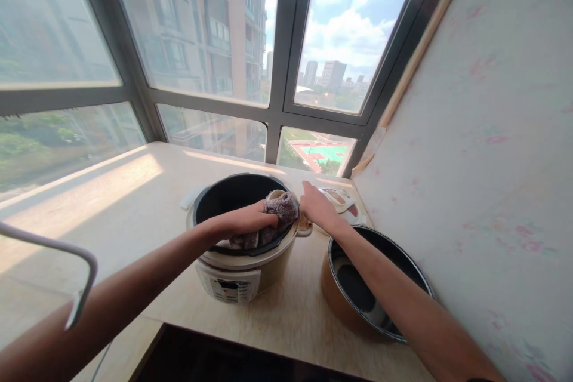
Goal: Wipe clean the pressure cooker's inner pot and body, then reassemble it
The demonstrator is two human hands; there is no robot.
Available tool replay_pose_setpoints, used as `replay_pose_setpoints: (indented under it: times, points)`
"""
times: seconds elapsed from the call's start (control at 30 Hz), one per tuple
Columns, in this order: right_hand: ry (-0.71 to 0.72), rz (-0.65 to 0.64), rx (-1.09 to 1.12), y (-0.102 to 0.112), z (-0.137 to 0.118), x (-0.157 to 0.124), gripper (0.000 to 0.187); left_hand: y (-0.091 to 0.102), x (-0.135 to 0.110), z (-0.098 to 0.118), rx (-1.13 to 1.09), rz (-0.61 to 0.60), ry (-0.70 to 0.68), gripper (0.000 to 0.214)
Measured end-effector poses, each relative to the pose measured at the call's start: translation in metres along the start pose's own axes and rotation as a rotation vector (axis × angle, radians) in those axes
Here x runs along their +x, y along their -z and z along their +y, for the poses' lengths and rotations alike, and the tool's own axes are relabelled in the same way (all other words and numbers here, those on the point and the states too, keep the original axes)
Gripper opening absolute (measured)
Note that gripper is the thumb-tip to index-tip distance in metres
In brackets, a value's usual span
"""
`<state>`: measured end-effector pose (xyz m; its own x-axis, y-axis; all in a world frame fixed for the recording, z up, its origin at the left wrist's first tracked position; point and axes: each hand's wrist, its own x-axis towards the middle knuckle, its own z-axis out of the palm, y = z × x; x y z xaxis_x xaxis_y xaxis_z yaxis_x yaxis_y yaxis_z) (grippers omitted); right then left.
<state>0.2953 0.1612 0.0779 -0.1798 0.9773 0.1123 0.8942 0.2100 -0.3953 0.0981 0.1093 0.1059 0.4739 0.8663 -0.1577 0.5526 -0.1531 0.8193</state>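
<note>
1. Left hand (248,219) at 3 o'clock of the cooker (233,277), fingers closed around a grey-brown cloth (280,209) and pressing it on the rim there. Cloth partly inside the dark bowl, partly over the edge.
2. Right hand (317,206) just beside the cloth, laid on the small side ear of the cooker. Not possible to tell whether its fingers grip or only rest.
3. Most likely a wiping of the rim: better to press the cloth flat into the groove, go in short strokes around the circle, and steady the body with the other hand against turning.
4. Loose pot (331,286) at 4 o'clock of the cooker, near but apart, directly under the right forearm. Easy to knock with the elbow, so better to lift the arm over it.
5. White-and-pink part (342,198) at 2 o'clock, just behind the right hand.
6. Wall (470,131) close at 3 o'clock, with little room. More room over the sunlit worktop (134,203) toward 9 o'clock.
7. Front edge of the worktop at 6 o'clock, near the cooker base: no pulling toward it. Metal bar (67,250) at 8 o'clock, well apart.
</note>
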Motion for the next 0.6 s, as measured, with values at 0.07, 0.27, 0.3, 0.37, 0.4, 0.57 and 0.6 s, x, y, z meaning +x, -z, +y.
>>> replay_pose_setpoints:
  times: [0.07, 0.27, 0.3, 0.37, 0.4, 0.57, 0.6]
  points:
    - [0.021, 0.003, 0.034, 0.000, -0.009, -0.005, 0.042, 0.001, -0.002, 0.000, 0.033, 0.007, 0.014, 0.070]
    - [0.000, 0.035, 0.135, -0.003, -0.017, -0.009, 0.049, 0.022, -0.018, 0.002, 0.250, -0.212, 0.049, 0.059]
    - [-0.006, 0.042, 0.116, -0.004, -0.016, -0.009, 0.050, 0.028, -0.021, 0.001, 0.296, -0.271, 0.075, 0.054]
    - [0.003, 0.038, 0.078, -0.004, -0.016, -0.008, 0.049, 0.041, -0.025, -0.002, 0.364, -0.370, 0.120, 0.045]
    - [0.014, 0.034, 0.061, -0.003, -0.016, -0.009, 0.047, 0.048, -0.025, -0.006, 0.395, -0.394, 0.131, 0.042]
    - [0.047, 0.048, 0.021, -0.002, -0.019, -0.011, 0.042, 0.070, -0.019, -0.031, 0.841, -0.196, 0.097, 0.050]
    - [0.047, 0.050, 0.018, -0.002, -0.019, -0.011, 0.041, 0.071, -0.017, -0.036, 0.964, -0.145, 0.066, 0.052]
